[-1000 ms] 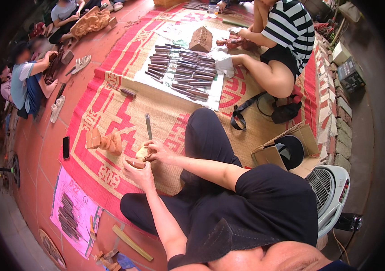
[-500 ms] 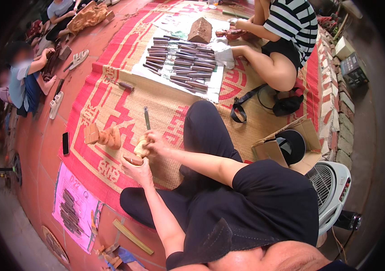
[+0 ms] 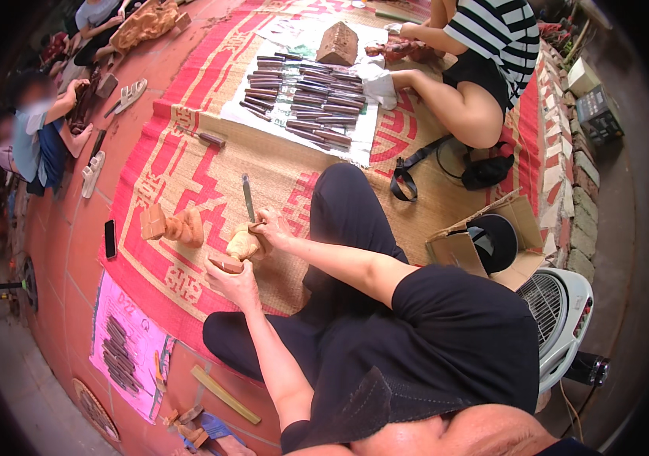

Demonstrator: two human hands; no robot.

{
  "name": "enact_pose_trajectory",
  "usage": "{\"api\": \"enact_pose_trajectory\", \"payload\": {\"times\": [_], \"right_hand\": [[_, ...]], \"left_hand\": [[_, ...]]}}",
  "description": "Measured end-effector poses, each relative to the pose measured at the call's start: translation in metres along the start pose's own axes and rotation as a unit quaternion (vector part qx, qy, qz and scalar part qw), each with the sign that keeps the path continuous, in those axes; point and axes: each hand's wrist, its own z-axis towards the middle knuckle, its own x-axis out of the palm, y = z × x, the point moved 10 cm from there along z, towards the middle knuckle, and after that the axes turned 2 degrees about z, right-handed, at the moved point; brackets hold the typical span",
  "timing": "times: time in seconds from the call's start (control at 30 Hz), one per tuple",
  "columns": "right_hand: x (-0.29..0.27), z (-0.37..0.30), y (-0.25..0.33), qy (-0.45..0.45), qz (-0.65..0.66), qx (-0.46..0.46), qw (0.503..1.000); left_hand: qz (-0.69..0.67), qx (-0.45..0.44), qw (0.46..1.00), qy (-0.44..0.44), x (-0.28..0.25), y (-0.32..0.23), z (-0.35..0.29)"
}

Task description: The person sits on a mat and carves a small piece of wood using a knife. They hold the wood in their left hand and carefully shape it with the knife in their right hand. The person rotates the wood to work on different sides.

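Observation:
My left hand [image 3: 234, 286] is closed around the block-shaped base of a small pale wooden carving [image 3: 243, 243], which lies tilted above the mat in front of my knees. Against the carving's right side, my right hand [image 3: 272, 229] pinches a small brown sheet [image 3: 261, 242] that looks like sandpaper. Just beyond my right fingers lies a metal carving tool [image 3: 247, 196], its lower end hidden by the hand. To the left of the carving, a second wooden figure [image 3: 184, 227] on a square base rests on its side on the mat.
Several dark-handled tools [image 3: 324, 106] lie in rows on a white cloth, by a brown block [image 3: 337, 44]. A phone [image 3: 110, 239], a pink sheet [image 3: 123, 334] with tools, a cardboard box [image 3: 457, 251] and a fan [image 3: 560, 304] surround me. A person in stripes [image 3: 491, 38] sits ahead right.
My right hand has shifted slightly up and to the right, so more of the carving and the brown sheet shows. My left hand stays on the base.

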Motion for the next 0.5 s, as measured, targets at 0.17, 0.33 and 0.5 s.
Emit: {"api": "enact_pose_trajectory", "payload": {"times": [0.17,0.33,0.5], "right_hand": [[0.022,-0.027,0.019,0.035,0.201,-0.095,0.974],[0.006,-0.010,-0.007,-0.003,0.011,-0.013,1.000],[0.007,-0.019,0.043,0.012,0.142,-0.127,0.982]], "left_hand": [[-0.001,-0.021,1.000,0.006,0.002,0.000,0.000],[0.001,-0.006,1.000,0.006,-0.001,-0.009,0.001],[0.000,0.002,1.000,-0.005,-0.001,-0.002,-0.001]]}}
